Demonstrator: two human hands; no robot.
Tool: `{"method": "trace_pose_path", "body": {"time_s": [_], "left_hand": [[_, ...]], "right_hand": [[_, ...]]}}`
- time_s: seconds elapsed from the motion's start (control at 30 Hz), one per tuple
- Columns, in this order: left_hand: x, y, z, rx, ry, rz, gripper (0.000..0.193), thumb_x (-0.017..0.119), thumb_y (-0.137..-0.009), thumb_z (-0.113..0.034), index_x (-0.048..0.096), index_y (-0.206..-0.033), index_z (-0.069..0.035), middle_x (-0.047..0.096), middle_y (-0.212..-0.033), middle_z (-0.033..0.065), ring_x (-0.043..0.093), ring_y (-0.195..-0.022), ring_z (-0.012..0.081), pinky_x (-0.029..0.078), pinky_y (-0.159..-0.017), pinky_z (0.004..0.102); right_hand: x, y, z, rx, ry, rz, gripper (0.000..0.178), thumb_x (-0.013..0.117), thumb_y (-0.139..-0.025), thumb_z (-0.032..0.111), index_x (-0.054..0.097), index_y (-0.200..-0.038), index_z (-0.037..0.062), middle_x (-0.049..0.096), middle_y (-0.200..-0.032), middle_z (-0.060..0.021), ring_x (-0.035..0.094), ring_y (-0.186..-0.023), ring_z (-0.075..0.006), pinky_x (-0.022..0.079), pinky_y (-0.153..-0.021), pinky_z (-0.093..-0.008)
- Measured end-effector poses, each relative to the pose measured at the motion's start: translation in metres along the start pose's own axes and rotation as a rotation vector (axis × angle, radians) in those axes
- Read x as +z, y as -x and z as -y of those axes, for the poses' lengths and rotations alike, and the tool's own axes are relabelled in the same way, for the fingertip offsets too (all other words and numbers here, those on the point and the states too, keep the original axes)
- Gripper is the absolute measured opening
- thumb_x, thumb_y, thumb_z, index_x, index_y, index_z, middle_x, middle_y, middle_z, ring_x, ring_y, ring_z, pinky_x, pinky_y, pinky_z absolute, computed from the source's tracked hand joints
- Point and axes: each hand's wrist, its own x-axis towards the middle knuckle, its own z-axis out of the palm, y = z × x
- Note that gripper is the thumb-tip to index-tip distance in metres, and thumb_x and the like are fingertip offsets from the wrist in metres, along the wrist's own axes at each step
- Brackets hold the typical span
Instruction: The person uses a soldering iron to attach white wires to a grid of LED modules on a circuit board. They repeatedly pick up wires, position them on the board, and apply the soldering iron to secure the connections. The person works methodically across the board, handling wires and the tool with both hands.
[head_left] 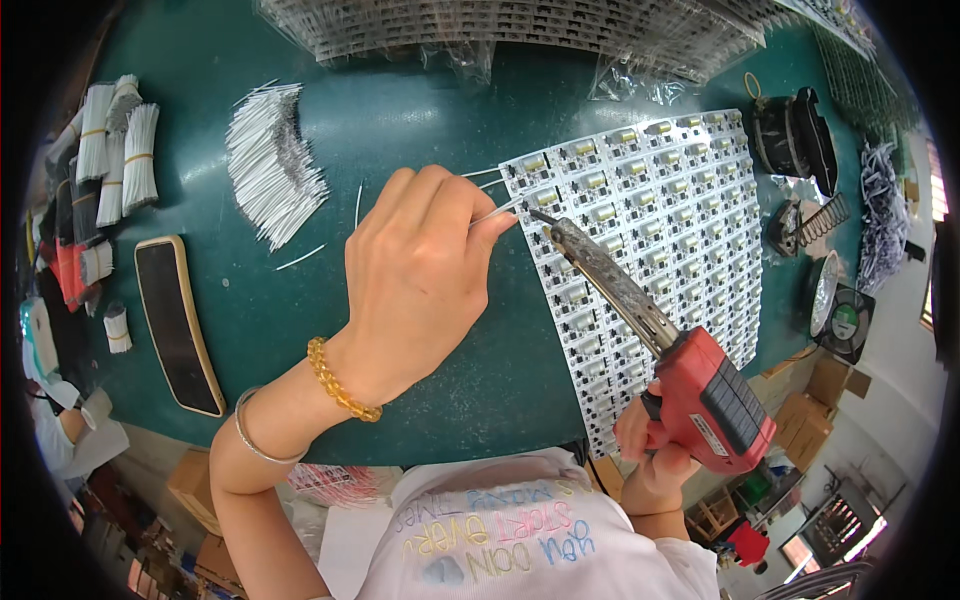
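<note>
My left hand (415, 270) is closed in a pinch on a thin white wire (496, 212). The wire's end lies at the left edge of a large panel of small white circuit boards (655, 245). With my right hand (648, 450) I grip the handle of a red soldering gun (712, 400). Its dark tip rests at or just over a board in the panel's left column, close to the wire's end; whether they touch I cannot tell. White wires run out leftward from the boards above, partly hidden behind my left fingers.
A heap of loose white wires (275, 170) lies left on the green table (440, 120). Banded wire bundles (140, 155) and a phone (178, 325) are farther left. Stacked board panels (510, 25) line the back. At right stand a black container (780, 135) and a coiled-spring holder (822, 220).
</note>
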Motion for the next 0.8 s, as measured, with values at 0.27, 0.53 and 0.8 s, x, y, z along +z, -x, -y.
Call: {"method": "trace_pose_path", "body": {"time_s": [0.27, 0.53, 0.8], "left_hand": [[-0.001, 0.0, 0.0, 0.013, 0.012, -0.005, 0.015, 0.072, -0.077, -0.005, 0.057, -0.075, -0.002, 0.055, -0.071, 0.0081, 0.051, -0.064, 0.0257, 0.041, -0.057, 0.0358], [0.0, -0.001, 0.002, 0.025, 0.027, -0.01, 0.016, 0.072, -0.077, -0.006, 0.057, -0.075, -0.002, 0.055, -0.071, 0.0084, 0.051, -0.064, 0.026, 0.041, -0.056, 0.0357], [0.001, -0.001, 0.002, 0.043, 0.022, 0.001, 0.017, 0.072, -0.078, -0.006, 0.056, -0.075, -0.002, 0.055, -0.072, 0.0086, 0.05, -0.064, 0.0262, 0.041, -0.056, 0.0357]], "right_hand": [[0.0, 0.0, 0.002, 0.018, -0.008, -0.003, 0.081, 0.059, -0.08, 0.066, 0.045, -0.117, -0.0057, 0.044, -0.05, 0.0001, 0.042, -0.042, -0.0116, 0.038, -0.045, -0.0265], [0.007, -0.002, 0.008, 0.141, -0.152, -0.061, 0.044, 0.059, -0.082, 0.014, 0.055, -0.123, -0.0006, 0.057, -0.109, -0.0107, 0.053, -0.101, -0.0206, 0.041, -0.088, -0.0345], [0.015, -0.009, 0.014, 0.086, -0.327, -0.058, 0.058, 0.063, -0.083, 0.038, 0.051, -0.119, -0.0045, 0.05, -0.074, -0.0048, 0.048, -0.065, -0.0161, 0.04, -0.06, -0.0291]]}}
